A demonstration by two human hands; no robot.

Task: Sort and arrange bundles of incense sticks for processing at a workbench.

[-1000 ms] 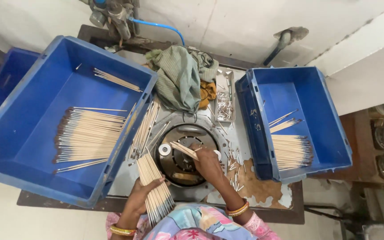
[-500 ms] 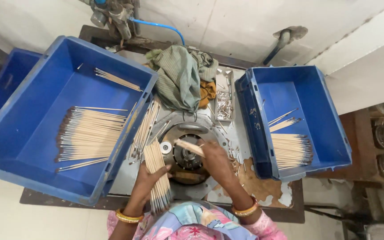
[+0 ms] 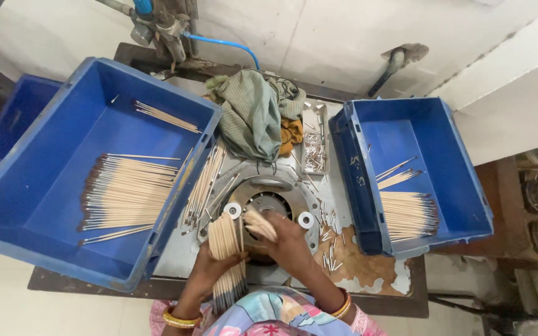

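Right hand hides the machine's centre (mostly).

Left hand grips a bundle of sticks; right hand holds a few sticks over the round machine plate.

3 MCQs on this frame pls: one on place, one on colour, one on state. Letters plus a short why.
1. Where does the green cloth lie?
A. In the right bin
B. Between the two bins
C. On the floor

2. What colour are the bins?
A. Blue
B. Red
C. Grey

3. What is the left hand doing?
A. Resting flat
B. Gripping a bundle of sticks
C. Lifting the cloth

Answers:
1 B, it is heaped on the table between the left bin and the right bin.
2 A, both show blue walls.
3 B, its fingers wrap the bundle of sticks; the right hand holds a few more sticks beside it.
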